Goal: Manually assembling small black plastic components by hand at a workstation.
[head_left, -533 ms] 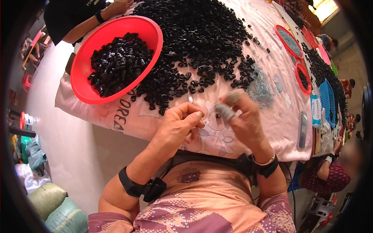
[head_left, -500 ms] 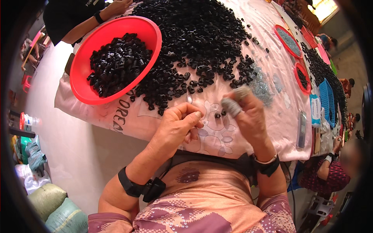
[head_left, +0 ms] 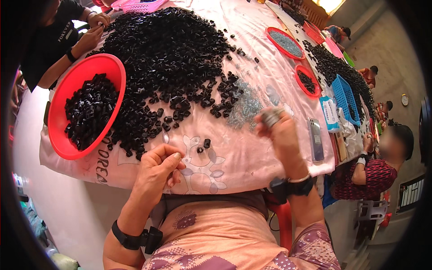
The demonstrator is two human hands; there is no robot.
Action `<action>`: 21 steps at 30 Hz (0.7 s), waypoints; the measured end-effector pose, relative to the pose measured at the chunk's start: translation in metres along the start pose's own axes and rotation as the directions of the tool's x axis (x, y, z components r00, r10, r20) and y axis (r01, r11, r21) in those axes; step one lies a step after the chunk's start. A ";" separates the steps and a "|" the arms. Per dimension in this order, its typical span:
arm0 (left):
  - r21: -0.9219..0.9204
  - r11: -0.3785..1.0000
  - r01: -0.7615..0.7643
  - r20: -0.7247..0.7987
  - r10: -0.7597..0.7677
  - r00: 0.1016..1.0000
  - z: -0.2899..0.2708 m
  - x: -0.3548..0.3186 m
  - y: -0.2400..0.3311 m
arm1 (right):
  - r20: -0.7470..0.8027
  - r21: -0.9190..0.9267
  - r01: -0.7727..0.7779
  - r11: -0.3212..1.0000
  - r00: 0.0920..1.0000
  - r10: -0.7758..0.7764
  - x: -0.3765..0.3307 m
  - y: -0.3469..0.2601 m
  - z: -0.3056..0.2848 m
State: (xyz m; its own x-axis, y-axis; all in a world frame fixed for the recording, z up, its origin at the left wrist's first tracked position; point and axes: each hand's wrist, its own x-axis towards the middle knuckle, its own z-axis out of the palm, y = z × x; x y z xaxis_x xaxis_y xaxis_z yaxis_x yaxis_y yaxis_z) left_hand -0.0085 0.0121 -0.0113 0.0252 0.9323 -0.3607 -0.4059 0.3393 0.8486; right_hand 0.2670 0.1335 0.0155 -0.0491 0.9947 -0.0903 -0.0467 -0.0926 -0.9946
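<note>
My left hand [head_left: 159, 168] is over the near edge of the cloth, thumb and fingers curled together; what they hold, if anything, is hidden. My right hand [head_left: 283, 135], with grey wrapping on its fingertips, hangs by a scatter of tiny silvery pieces [head_left: 245, 105]. Its fingers are blurred by motion. Two small black plastic pieces [head_left: 207, 143] lie on the cloth between my hands. Beyond them spreads a big heap of the same black pieces [head_left: 157, 49]. On the left, a red basin [head_left: 118, 72] holds more of them.
Pink printed cloth [head_left: 252, 162] covers the table. To the right lie a phone [head_left: 316, 139], a white-and-blue packet [head_left: 330, 114], a blue basket [head_left: 345, 96] and red trays [head_left: 302, 56]. A co-worker [head_left: 49, 58] sits at upper left; another person [head_left: 373, 166] sits at right.
The view has swung to the right, so the table appears shifted left. My right hand has moved away from the two loose black pieces toward the silvery scatter. My left hand keeps its curled shape.
</note>
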 end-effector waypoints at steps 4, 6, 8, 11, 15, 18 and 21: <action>0.044 0.999 0.014 -0.020 -0.013 1.000 0.005 -0.001 0.002 | -0.324 0.175 0.252 0.952 0.928 -0.186 0.079 -0.042 -0.082; 0.036 0.999 0.019 0.007 -0.019 1.000 0.003 -0.002 0.002 | -0.347 0.275 0.208 0.939 0.932 -0.104 0.093 -0.036 -0.112; 0.024 0.999 0.025 0.028 -0.025 0.999 0.002 0.002 0.005 | -0.278 0.202 0.162 0.966 0.955 -0.102 0.082 -0.028 -0.105; 0.031 0.999 0.031 0.003 -0.031 1.000 0.000 0.000 0.000 | -0.175 0.068 0.126 0.990 0.978 -0.113 0.031 -0.006 -0.030; 0.047 0.999 0.024 -0.040 -0.022 0.999 -0.001 0.001 0.001 | 0.030 -0.132 -0.020 0.991 0.999 0.025 -0.027 0.002 0.020; 0.032 0.999 0.013 -0.039 -0.012 0.999 0.004 0.004 0.002 | 0.139 -0.380 0.070 0.922 0.990 -0.017 -0.049 0.002 0.030; 0.013 1.000 0.003 -0.007 -0.003 1.000 0.002 0.003 0.002 | 0.266 -0.524 0.226 0.821 0.959 -0.094 -0.057 0.015 0.037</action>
State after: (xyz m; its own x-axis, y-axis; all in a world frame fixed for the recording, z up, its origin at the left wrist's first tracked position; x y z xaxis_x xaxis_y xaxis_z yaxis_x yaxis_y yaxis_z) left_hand -0.0072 0.0159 -0.0100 0.0205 0.9304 -0.3659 -0.3935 0.3440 0.8525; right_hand 0.2323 0.0737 0.0074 -0.3084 0.9510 0.0207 0.4733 0.1723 -0.8639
